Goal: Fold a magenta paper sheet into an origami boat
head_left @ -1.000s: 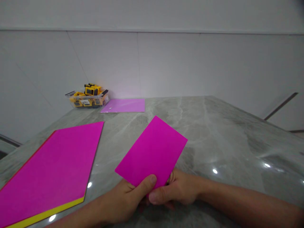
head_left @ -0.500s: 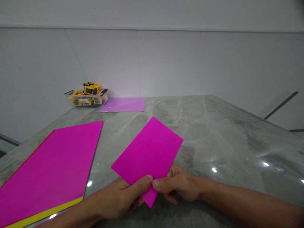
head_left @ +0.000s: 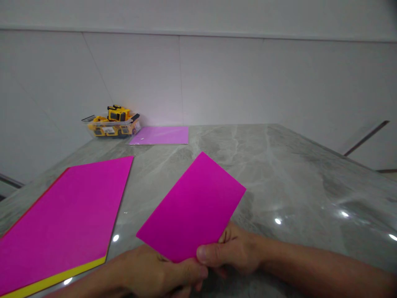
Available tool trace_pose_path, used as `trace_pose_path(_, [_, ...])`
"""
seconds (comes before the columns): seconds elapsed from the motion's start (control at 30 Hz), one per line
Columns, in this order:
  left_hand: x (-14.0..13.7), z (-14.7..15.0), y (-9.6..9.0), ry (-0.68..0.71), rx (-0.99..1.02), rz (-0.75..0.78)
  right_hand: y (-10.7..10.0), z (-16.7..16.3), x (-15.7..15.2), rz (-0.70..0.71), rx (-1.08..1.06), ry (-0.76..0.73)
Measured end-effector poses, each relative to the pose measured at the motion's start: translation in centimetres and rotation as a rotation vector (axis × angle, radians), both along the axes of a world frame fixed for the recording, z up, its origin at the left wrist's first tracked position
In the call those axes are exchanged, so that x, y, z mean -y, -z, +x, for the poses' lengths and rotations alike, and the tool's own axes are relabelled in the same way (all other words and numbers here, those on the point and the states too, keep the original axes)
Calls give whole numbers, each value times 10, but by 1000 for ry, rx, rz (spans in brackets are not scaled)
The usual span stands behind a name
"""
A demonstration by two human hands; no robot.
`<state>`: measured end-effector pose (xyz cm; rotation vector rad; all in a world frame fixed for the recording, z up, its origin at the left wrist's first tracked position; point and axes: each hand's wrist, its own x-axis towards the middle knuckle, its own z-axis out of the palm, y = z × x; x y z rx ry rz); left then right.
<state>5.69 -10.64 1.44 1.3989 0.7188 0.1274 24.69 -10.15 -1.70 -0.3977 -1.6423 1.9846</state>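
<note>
A bright magenta sheet of paper is held up above the table, one corner pointing away from me. My left hand is closed on its lower left edge, the thumb stretched along it. On the lower right, my right hand pinches the sheet with the thumb on top and the fingers behind. Both thumbs meet near the bottom corner, which the hands cover. Whether the sheet is folded I cannot tell.
Left of me lies a stack of larger coloured sheets, magenta on top, with yellow and red edges showing. Farther back are a lilac pack of paper and a clear plastic box of yellow toy trucks. The grey marbled table ends at a white wall.
My left hand has moved down, and its thumb now lies lower, over the bottom corner. The sheet has tilted a little; its left corner is lower and farther left.
</note>
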Motion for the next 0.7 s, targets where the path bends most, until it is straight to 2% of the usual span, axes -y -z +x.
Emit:
trace_pose_path(0.13, [-1, 1, -4, 71, -138, 28, -3, 2, -1, 18, -1, -21])
trace_pose_path(0.3, [-3, -3, -7, 73, -44, 10, -4, 4, -2, -27, -32, 108])
trace_pose_path(0.4, [-3, -7, -6, 66, -54, 2, -5, 5, -3, -64, -28, 157])
trace_pose_path(0.5, [-2, -9, -4, 58, -75, -16, -6, 6, -4, -25, -7, 198])
trace_pose_path(0.57, [-2, -7, -2, 32, -57, -37, -5, 4, -4, 27, -4, 236])
trace_pose_path(0.7, [-5, -1, 0, -118, 121, -49, -2, 2, -5, 51, -13, 246])
